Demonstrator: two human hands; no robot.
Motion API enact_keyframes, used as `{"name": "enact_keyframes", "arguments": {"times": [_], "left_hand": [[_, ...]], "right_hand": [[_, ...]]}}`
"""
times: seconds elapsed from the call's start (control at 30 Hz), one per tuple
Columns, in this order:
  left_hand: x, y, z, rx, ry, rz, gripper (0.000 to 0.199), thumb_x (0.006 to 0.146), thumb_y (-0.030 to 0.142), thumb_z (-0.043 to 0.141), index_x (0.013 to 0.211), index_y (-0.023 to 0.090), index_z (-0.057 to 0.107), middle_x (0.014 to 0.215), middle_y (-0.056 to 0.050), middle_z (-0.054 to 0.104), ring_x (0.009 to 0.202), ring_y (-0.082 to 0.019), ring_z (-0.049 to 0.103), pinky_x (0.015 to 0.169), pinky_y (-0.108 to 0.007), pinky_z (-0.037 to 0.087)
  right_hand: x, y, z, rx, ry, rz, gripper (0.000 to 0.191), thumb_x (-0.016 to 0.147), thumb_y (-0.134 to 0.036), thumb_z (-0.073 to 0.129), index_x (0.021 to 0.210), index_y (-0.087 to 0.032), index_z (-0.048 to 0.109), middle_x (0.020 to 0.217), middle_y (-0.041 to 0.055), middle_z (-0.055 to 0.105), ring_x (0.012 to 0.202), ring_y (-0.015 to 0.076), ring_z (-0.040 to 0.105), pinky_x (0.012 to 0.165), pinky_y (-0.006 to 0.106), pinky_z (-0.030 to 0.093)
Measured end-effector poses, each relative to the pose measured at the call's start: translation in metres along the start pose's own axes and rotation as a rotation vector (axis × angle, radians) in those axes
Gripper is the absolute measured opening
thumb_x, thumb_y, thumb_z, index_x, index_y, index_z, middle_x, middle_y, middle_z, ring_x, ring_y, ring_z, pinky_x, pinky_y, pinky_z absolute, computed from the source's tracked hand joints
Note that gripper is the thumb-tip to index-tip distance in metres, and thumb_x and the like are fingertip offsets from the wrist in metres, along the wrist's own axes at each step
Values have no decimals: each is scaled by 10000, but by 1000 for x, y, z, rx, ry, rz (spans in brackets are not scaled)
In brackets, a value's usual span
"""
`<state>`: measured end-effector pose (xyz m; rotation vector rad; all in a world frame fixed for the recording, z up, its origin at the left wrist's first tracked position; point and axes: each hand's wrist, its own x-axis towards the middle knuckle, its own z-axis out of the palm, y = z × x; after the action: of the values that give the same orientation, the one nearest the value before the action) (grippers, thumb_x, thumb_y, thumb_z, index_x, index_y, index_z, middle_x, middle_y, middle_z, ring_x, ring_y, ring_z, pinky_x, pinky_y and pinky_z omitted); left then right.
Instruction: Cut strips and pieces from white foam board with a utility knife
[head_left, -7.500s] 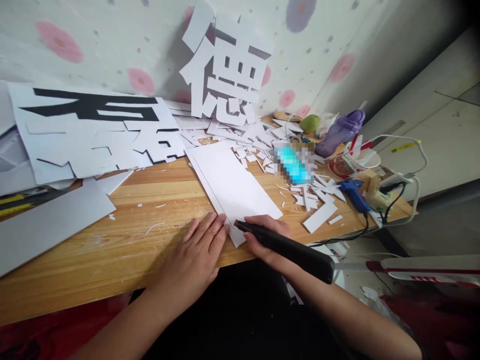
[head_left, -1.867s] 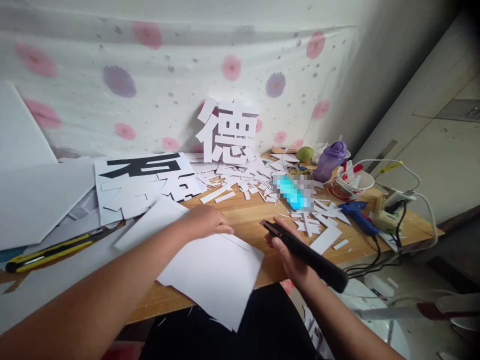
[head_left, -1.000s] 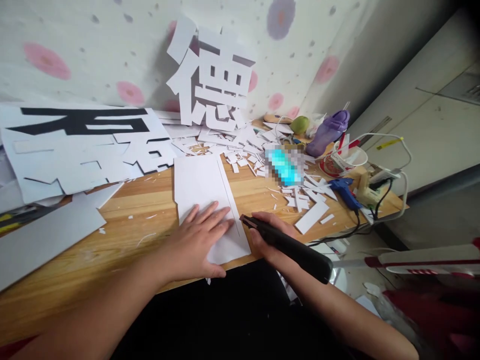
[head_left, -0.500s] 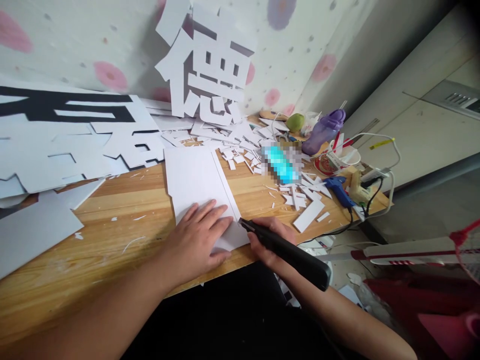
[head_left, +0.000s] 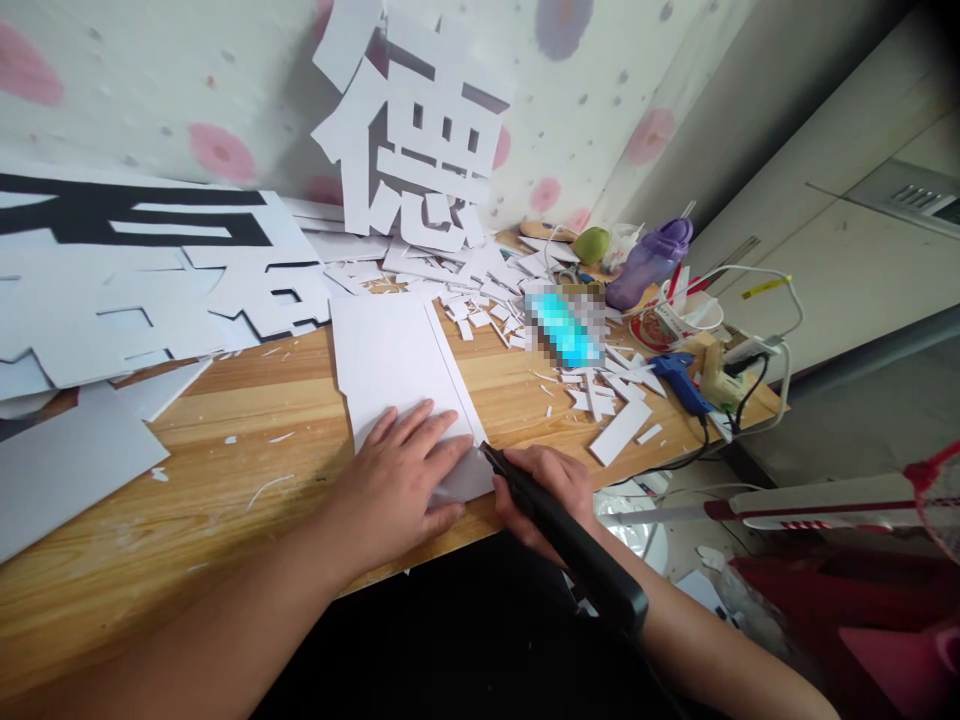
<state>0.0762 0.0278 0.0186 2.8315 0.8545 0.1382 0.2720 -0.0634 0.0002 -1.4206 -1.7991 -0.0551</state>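
Note:
A white foam board [head_left: 397, 360] lies on the wooden table [head_left: 300, 450], with a dark line running along its right side. My left hand [head_left: 405, 470] rests flat on the board's near part, fingers spread. In my right hand [head_left: 551, 490] is a long black-handled cutting tool [head_left: 577, 560], gripped with its tip at the board's right edge near the line's lower end. Its blade is too small to make out clearly. A cut-out white character [head_left: 431, 170] stands upright against the wall behind the board.
White offcuts [head_left: 480, 275] are heaped behind and right of the board. Larger cut sheets [head_left: 97, 310] lie at the left. At the right are a blue glue gun [head_left: 682, 382], a purple bottle [head_left: 651, 262], a paper bowl [head_left: 686, 312] and cables near the table edge.
The cutting tool's handle has swung down and slightly left, its tip shifting slightly right. My right hand has turned with it. My left hand stays on the board.

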Motion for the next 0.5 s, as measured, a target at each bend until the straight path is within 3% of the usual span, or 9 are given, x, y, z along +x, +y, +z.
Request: {"name": "enact_keyframes", "arguments": {"times": [0.5], "left_hand": [[3,4,-4,20,-62,-38,613,800,399,657,1387,324,498,1534,-89,387,1439,-367,262,1131,-627,232]], "right_hand": [[-4,-12,-7,-36,10,-120,208,802,-153,548,1001,-215,541,639,11,635,505,168,587,491,281,488]]}}
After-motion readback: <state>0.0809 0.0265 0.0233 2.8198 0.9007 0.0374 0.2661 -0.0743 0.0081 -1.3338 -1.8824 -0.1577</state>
